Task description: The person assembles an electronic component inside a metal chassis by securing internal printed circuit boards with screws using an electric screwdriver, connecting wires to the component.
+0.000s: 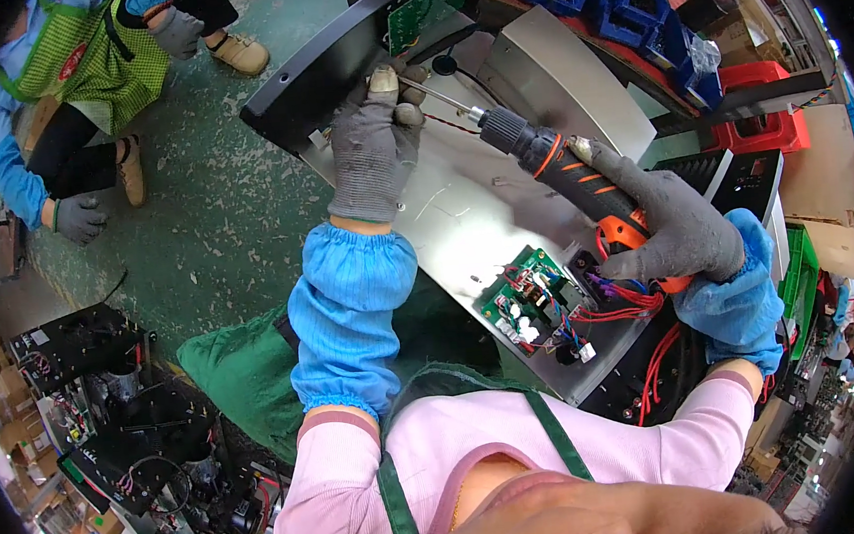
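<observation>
In a grey glove, my right hand (679,212) is wrapped round an orange and black power screwdriver (565,178). Its long bit (442,97) points up and left toward the black curved panel (331,69). My left hand (368,156), also gloved, is closed beside the bit's tip at the panel's inner side; what its fingers pinch is hidden. Below both hands lies an open sheet-metal chassis (472,203) joined to that panel. A green circuit board (534,294) with coloured wires sits at its near end, and another green board (427,14) is on the panel.
Blue bins (617,1) of small parts and a red bin (757,130) stand at the far right. Another person's gloved hand (79,220) shows at the left. Several black assemblies (159,429) fill the lower left. Red cables (656,374) hang near my right forearm.
</observation>
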`<state>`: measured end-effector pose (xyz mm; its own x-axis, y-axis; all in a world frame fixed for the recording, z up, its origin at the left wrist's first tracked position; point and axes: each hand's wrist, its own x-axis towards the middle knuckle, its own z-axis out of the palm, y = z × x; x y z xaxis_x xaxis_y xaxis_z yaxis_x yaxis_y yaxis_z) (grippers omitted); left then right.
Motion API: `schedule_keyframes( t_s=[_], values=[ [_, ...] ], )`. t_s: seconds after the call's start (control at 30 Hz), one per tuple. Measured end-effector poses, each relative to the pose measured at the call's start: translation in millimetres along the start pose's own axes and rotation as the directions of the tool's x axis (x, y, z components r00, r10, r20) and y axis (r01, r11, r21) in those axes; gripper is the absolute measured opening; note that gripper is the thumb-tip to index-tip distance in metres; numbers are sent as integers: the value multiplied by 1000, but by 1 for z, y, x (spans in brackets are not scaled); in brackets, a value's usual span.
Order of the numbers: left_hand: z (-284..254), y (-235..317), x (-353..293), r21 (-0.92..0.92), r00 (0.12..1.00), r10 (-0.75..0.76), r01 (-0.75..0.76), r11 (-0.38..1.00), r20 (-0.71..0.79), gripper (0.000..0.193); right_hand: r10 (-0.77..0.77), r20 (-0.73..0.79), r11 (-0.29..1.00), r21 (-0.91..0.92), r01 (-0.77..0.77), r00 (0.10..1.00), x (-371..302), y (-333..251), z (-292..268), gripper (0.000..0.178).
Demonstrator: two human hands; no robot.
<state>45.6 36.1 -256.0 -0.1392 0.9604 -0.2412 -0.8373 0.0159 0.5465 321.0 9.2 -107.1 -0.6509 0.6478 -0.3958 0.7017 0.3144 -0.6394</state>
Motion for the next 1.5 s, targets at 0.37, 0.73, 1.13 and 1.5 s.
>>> schedule_keyframes(
  t_s=[0.37, 0.73, 1.13, 1.5],
  values=[
    [20, 24, -18, 851, 873, 462, -355, 387, 154, 16, 100, -75, 977, 198, -83, 992, 14, 0, 7, 103],
    [52, 89, 15, 526, 726, 274, -140, -839, 630, 35, -21, -140, 976, 211, 51, 990, 28, 11, 8, 97],
    [52, 88, 18, 546, 755, 278, -124, -829, 594, 33, -42, -179, 996, 74, 56, 983, 29, 14, 10, 96],
    [67, 84, 37, 362, 813, 189, -29, -932, 551, 36, -78, -188, 992, 82, 95, 979, 30, 18, 12, 97]
  ],
)
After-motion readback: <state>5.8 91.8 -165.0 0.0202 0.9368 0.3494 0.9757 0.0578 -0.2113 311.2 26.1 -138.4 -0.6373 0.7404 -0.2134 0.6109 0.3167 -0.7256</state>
